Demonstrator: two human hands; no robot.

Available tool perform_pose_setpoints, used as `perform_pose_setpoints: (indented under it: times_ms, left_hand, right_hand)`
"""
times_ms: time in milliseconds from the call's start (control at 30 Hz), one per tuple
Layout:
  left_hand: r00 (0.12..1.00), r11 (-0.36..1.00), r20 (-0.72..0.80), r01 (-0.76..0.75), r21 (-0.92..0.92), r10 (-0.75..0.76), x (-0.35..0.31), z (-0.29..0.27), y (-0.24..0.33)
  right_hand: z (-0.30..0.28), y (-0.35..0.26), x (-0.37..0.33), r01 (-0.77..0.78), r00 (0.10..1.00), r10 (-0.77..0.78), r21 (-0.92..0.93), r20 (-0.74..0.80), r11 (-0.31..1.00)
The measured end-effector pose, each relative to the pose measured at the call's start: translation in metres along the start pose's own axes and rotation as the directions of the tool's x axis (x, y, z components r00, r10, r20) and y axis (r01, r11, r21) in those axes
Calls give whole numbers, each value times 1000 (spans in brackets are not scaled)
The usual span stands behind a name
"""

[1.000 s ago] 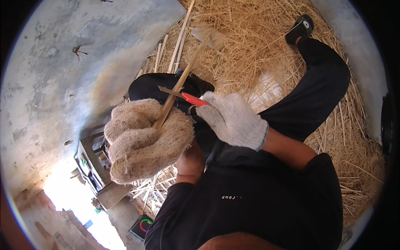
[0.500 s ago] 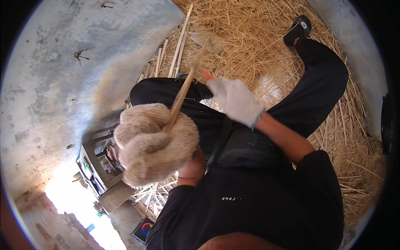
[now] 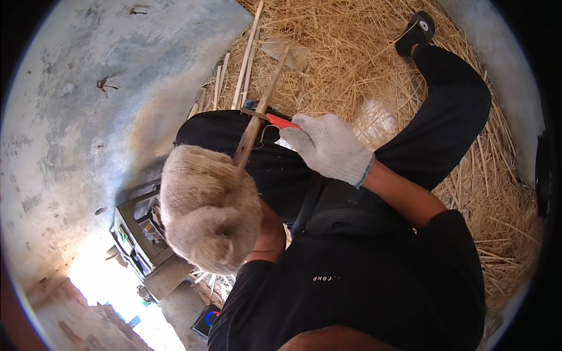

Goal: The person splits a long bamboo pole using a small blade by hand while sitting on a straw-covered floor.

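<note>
My left hand (image 3: 208,205), in a thick off-white knit glove, is closed around the lower end of a pale split wooden stick (image 3: 250,136), possibly bamboo. The stick tilts up and away from the fist, its free end over the straw. In a white glove with a blue-green cuff, my right hand (image 3: 333,145) grips a knife with a red handle (image 3: 282,121). Its narrow dark blade lies across the stick, above the left fist. A thin curl hangs beside the stick near the blade.
Loose straw-like shavings (image 3: 351,52) cover the floor between and beyond my black-clad legs. Several long pale strips (image 3: 247,58) lie by the grey wall (image 3: 117,117). A wooden shelf unit (image 3: 153,251) with small items stands at lower left, near a black object (image 3: 205,320).
The knife's blade now shows across the stick, and more of its red handle is visible. My left fist has turned and shifted slightly left with the stick.
</note>
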State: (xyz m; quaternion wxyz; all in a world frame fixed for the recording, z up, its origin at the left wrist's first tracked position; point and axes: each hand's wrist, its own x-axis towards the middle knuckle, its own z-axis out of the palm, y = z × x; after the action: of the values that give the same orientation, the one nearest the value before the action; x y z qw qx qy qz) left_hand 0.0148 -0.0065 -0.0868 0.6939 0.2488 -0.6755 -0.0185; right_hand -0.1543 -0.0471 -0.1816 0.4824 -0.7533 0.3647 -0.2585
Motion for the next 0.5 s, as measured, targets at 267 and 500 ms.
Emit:
perform_pose_setpoints:
  times_ms: [267, 500]
  left_hand:
    - [999, 998, -43, -34, -61, 31, -11, -13, -4]
    - [983, 996, -182, 9, -94, -26, -35, -18, 1]
  right_hand:
    - [32, 81, 64, -214, 976, 188, -312, -112, 925]
    - [-11, 143, 56, -449, 890, 425, -159, -162, 879]
